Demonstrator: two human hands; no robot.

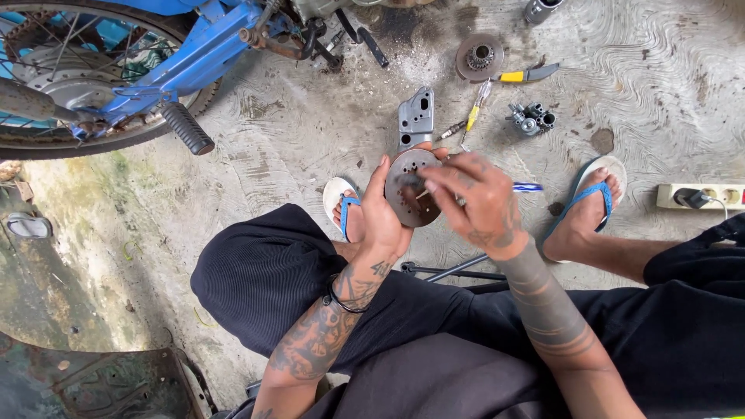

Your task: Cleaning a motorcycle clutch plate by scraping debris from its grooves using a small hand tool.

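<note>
Head view, left hand point(384, 221) cupping disc point(411, 198), right hand point(481, 202) pinching

Counted on the concrete floor: two blue-strapped sandals point(591, 186), two yellow-handled tools point(521, 75), one round metal disc point(407, 206) in hand, one geared disc point(479, 57), one grey bracket point(416, 118), one carburettor-like part point(530, 119), possibly two pieces, one power strip point(702, 195).
</note>
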